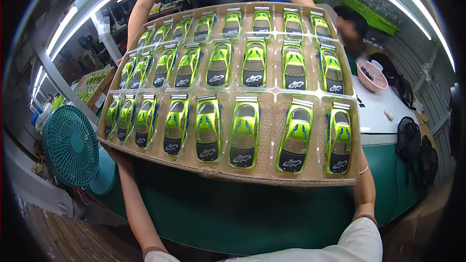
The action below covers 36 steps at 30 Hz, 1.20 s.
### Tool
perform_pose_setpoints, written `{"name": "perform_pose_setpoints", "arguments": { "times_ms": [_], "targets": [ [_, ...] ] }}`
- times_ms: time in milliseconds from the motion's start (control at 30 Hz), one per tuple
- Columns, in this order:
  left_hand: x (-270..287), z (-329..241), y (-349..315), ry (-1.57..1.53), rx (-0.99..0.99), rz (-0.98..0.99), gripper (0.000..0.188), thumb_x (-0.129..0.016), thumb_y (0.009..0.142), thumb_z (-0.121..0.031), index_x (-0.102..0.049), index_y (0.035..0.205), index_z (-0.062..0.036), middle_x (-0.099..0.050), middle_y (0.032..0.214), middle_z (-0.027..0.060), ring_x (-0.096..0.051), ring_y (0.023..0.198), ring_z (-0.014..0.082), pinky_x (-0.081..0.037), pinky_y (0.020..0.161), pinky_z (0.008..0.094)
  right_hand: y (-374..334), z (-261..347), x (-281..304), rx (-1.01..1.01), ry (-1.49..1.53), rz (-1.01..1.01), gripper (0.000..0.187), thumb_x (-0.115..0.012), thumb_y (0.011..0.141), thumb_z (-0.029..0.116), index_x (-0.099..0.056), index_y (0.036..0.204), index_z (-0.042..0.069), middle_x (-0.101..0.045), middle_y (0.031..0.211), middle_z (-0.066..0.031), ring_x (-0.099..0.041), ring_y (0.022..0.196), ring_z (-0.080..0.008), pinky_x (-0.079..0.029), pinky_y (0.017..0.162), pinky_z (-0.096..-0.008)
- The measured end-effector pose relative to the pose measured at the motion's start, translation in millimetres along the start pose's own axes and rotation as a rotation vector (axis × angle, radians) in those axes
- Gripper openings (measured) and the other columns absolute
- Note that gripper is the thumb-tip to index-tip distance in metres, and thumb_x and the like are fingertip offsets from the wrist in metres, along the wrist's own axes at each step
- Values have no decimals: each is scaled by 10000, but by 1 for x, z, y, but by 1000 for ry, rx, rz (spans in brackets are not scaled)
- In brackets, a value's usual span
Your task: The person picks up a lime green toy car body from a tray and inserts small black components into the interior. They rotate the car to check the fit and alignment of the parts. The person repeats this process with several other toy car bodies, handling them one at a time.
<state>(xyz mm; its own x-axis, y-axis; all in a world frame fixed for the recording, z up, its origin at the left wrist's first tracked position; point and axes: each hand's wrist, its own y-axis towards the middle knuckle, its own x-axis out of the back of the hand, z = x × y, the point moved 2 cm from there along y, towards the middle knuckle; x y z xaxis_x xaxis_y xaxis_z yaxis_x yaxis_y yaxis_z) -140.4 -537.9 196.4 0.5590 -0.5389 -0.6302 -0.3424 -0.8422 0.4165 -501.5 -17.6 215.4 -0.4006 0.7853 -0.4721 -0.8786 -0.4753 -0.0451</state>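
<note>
A wide shallow cardboard tray is tilted up above the table. Inside, a clear plastic insert carries rows of bright green toy car bodies with dark hoods and blue marks. My left hand grips the tray's near left corner from beneath, its fingers mostly hidden. At the near right corner my right arm reaches up to the tray; the hand holds the edge there, largely out of sight behind the cardboard. Across from me, another person's arms extend down both far sides of the tray.
Below the tray lies a green tabletop. A teal fan stands at left, near more trays of green parts. To the right are a pink basket on a white surface, dark bags and another person.
</note>
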Motion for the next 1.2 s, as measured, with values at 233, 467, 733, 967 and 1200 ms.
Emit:
{"name": "perform_pose_setpoints", "arguments": {
  "times_ms": [233,467,733,967,1200],
  "targets": [
    [-24,-17,29,266,-92,-64,429,-351,954,-348,-409,1246,-39,-468,1196,113,-474,1076,228,-404,919,346,-6,7,-13,-22,-16,-17,693,-300,880,611,-386,1295,62,-483,1215,-138,-506,1064,-237,-434,880,-399],
    [-5,-25,36,265,44,-279,425,-349,956,-339,-410,1242,-32,-467,1194,117,-474,1074,230,-402,919,347,-7,15,-24,-54,-8,-13,682,-297,886,601,-398,1285,58,-495,1199,-133,-517,1048,-228,-440,873,-383],
    [13,-35,25,293,115,-418,420,-348,957,-329,-412,1237,-22,-465,1192,121,-474,1072,231,-401,918,348,-16,10,-34,-121,-27,-17,671,-294,893,591,-413,1274,52,-510,1181,-127,-529,1029,-217,-447,866,-365],
    [16,-41,20,323,128,-453,416,-346,959,-321,-413,1232,-15,-464,1191,125,-474,1070,233,-399,918,350,-24,17,-35,-124,-13,-10,661,-292,899,582,-425,1263,47,-522,1164,-122,-539,1012,-208,-454,859,-350],
    [25,-32,6,396,126,-468,412,-345,960,-312,-414,1228,-7,-463,1189,129,-474,1068,235,-398,918,351,1,9,-36,-129,27,24,652,-289,905,573,-438,1253,42,-535,1148,-117,-550,996,-199,-460,852,-334]
  ]
}}
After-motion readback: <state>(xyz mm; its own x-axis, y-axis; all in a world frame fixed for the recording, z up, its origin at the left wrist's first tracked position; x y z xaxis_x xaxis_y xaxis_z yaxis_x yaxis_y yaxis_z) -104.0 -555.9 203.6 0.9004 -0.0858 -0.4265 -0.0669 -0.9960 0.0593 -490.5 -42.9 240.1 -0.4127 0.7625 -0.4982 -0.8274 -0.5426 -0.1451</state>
